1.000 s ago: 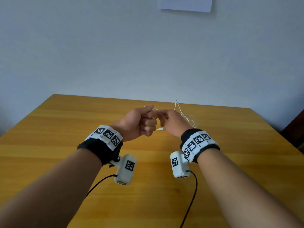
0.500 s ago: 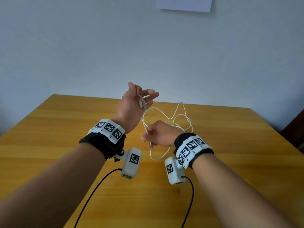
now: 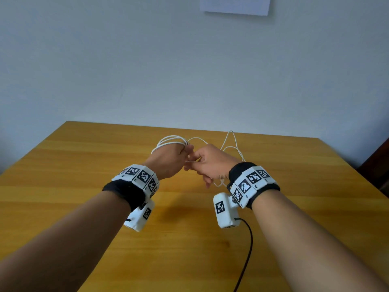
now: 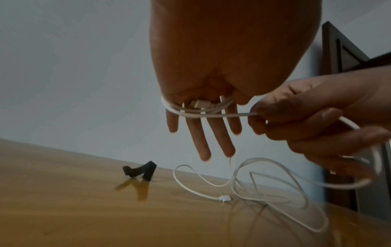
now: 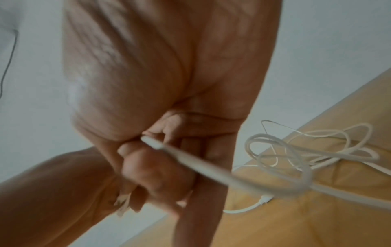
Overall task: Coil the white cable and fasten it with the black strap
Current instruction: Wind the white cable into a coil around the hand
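The white cable [image 3: 168, 140] is wound in several turns round the straight fingers of my left hand [image 3: 170, 161], which is held above the table. In the left wrist view the turns [image 4: 196, 112] cross the base of the fingers [image 4: 201, 133], with a white plug against the palm. My right hand [image 3: 210, 163] is right beside it and pinches the cable [image 5: 190, 160] between thumb and forefinger, drawing it taut. The remaining cable [image 4: 243, 183] lies in loose loops on the table behind the hands. The black strap [image 4: 140, 170] stands bent on the table, left of the loops, untouched.
The wooden table [image 3: 84, 165] runs to a pale wall. Dark wooden furniture [image 3: 381, 165] stands past the table's right edge. A black lead [image 3: 246, 249] hangs from my right wrist camera. A sheet of paper [image 3: 235, 5] is on the wall.
Half a second ago my left hand was raised and my right hand lower, pulling the cable. Now both hands have come together and lower, and the cable lies round the left fingers.
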`<control>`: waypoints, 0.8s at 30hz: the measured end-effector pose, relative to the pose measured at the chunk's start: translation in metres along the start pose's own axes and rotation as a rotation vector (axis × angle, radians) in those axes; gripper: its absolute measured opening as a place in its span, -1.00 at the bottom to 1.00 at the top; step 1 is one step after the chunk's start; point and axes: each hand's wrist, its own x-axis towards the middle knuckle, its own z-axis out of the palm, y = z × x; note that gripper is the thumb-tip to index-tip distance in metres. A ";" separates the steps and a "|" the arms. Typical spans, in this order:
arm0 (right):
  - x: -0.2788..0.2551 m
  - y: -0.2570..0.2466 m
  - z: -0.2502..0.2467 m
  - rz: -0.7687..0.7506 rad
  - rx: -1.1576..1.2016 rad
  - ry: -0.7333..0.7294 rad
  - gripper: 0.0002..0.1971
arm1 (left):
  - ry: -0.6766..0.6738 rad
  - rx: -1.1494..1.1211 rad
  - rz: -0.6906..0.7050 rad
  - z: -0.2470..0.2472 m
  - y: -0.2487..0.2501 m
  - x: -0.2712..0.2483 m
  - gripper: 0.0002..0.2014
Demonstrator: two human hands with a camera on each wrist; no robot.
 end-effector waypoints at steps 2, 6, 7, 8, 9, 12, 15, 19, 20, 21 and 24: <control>-0.002 0.000 -0.005 -0.021 -0.008 0.041 -0.79 | -0.094 0.042 -0.055 0.000 0.001 -0.002 -0.50; -0.006 0.005 -0.018 -0.053 -0.097 0.167 -0.72 | -0.177 -0.006 -0.102 0.002 -0.009 -0.002 -0.41; -0.006 0.007 -0.021 -0.056 -0.098 0.201 -0.69 | -0.203 -0.039 -0.127 0.002 -0.010 -0.002 -0.37; -0.005 0.009 -0.023 -0.062 -0.087 0.237 -0.66 | -0.238 -0.079 -0.156 0.001 -0.010 -0.002 -0.32; -0.005 0.011 -0.025 -0.066 -0.077 0.273 -0.64 | -0.276 -0.139 -0.183 0.000 -0.009 -0.002 -0.27; -0.004 0.015 -0.028 -0.086 -0.060 0.358 -0.65 | -0.383 -0.398 -0.270 -0.004 -0.004 -0.004 -0.33; -0.005 0.014 -0.029 -0.142 -0.058 0.430 -0.62 | -0.504 -0.678 -0.281 -0.008 0.002 -0.006 -0.43; 0.000 0.015 -0.024 -0.121 -0.066 0.444 -0.53 | -0.602 -1.076 -0.249 -0.020 0.015 -0.009 -0.50; 0.001 0.014 -0.022 -0.096 -0.066 0.426 -0.47 | -0.601 -1.175 -0.254 -0.023 0.018 -0.009 -0.51; 0.002 0.014 -0.021 -0.069 -0.064 0.407 -0.40 | -0.594 -1.273 -0.251 -0.025 0.021 -0.009 -0.52; 0.004 0.010 -0.014 -0.032 0.005 0.347 -0.27 | -0.560 -1.569 -0.170 -0.031 0.028 -0.007 -0.54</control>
